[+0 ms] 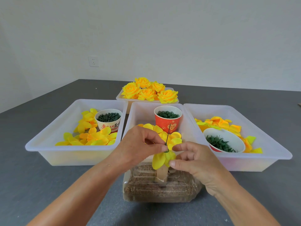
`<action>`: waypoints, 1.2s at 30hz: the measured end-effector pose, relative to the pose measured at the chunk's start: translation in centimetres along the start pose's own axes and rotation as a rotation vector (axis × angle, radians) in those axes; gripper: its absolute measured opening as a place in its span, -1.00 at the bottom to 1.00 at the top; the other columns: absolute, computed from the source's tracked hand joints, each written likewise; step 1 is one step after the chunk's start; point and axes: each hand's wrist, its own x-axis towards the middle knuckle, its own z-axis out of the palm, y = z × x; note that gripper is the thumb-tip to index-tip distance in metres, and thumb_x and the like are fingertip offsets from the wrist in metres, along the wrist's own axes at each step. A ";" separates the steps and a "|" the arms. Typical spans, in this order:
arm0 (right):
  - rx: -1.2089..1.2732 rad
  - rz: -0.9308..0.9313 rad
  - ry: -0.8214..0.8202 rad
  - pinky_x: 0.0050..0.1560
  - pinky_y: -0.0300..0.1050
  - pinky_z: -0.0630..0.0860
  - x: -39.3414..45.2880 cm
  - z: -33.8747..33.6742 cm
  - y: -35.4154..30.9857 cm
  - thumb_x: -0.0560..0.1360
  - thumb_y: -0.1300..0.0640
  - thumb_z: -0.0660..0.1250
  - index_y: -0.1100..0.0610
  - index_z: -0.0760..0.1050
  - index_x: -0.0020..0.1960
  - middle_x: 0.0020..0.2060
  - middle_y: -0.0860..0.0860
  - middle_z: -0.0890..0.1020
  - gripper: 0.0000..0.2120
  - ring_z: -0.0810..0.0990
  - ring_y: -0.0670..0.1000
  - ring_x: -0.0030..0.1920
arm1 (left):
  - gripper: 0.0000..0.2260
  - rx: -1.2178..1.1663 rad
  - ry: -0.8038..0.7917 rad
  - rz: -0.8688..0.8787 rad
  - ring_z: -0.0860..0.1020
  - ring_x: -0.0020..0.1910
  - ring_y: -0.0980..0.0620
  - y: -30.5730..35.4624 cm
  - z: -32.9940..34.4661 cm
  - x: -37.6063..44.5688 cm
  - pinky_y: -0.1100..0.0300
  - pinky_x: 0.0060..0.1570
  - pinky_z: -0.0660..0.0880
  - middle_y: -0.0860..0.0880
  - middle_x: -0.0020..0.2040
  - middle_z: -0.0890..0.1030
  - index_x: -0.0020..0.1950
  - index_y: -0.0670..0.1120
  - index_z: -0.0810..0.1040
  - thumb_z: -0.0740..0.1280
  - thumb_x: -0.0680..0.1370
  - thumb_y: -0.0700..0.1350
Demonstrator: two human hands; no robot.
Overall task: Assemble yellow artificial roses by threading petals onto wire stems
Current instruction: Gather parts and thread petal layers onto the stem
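The wire stem [168, 136] stands nearly upright between the hands, tilting slightly away. The left hand [143, 144] pinches a small green piece (apparently a ring) at its base, just above the petal cluster [161, 159]. The right hand [193, 162] pinches those petals from below, equally near.

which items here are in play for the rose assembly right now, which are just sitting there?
In play:
- wire stem, pinched by left hand
- yellow petals on the stem, held by right hand
- clear box of brown filler under the stem

Sitting there:
- finished roses
- loose petals
- red cup
- white bowl
- wall socket
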 end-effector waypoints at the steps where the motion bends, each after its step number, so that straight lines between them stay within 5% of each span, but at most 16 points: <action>1: -0.013 -0.028 0.023 -0.17 -0.17 0.53 0.0 0.0 -0.1 0.28 0.37 0.50 0.13 0.56 -0.04 -0.36 0.02 0.62 -0.69 0.58 -0.08 -0.32 | -0.92 -0.013 -0.006 0.002 0.56 -0.27 0.05 -0.1 0.0 0.0 0.10 -0.10 0.53 -0.10 -0.28 0.67 -0.29 -0.08 0.67 0.50 0.37 -0.23; 7: -0.069 -0.262 0.165 -0.19 -0.30 0.53 0.6 0.8 -0.7 0.36 0.20 0.47 -0.06 0.65 -0.35 -0.34 -0.08 0.68 -0.81 0.58 -0.21 -0.29 | -0.87 -0.063 -0.023 -0.007 0.51 -0.33 0.16 -0.4 0.1 0.1 0.35 -0.23 0.46 0.06 -0.39 0.61 -0.32 -0.08 0.65 0.48 0.37 -0.28; 13: -0.081 -0.330 0.148 -0.27 -0.32 0.47 1.3 0.9 -0.8 0.32 0.23 0.51 -0.07 0.64 -0.39 -0.37 -0.06 0.66 -0.77 0.57 -0.19 -0.34 | -0.88 -0.027 -0.034 -0.001 0.53 -0.29 0.17 -0.1 -0.4 0.1 0.36 -0.20 0.47 0.07 -0.35 0.62 -0.28 -0.09 0.66 0.46 0.39 -0.30; 21: -0.287 -0.501 0.195 -0.12 -0.16 0.47 1.3 0.8 -0.4 0.35 0.25 0.49 0.06 0.63 -0.33 -0.31 -0.06 0.61 -0.86 0.57 -0.06 -0.19 | -0.82 0.170 -0.022 0.063 0.49 -0.36 0.25 -0.1 -0.4 0.3 0.42 -0.28 0.43 0.13 -0.39 0.56 -0.33 0.00 0.63 0.47 0.39 -0.26; 30: -0.271 -0.458 0.120 -0.06 -0.05 0.49 1.6 0.5 -0.3 0.37 0.23 0.47 0.02 0.62 -0.33 -0.31 -0.07 0.62 -0.84 0.57 -0.03 -0.17 | -0.93 0.289 -0.066 0.111 0.52 -0.29 0.17 0.2 -0.6 0.4 0.27 -0.18 0.45 0.09 -0.33 0.60 -0.25 -0.07 0.66 0.47 0.40 -0.22; 36: -0.131 -0.379 0.097 -0.23 -0.34 0.45 1.5 -0.1 -0.4 0.41 0.27 0.43 0.03 0.63 -0.30 -0.34 -0.05 0.66 -0.82 0.54 -0.16 -0.31 | -0.80 0.079 -0.084 0.034 0.60 -0.18 0.19 0.2 -1.1 0.1 0.37 -0.10 0.51 0.06 -0.23 0.66 -0.21 -0.03 0.67 0.40 0.45 -0.33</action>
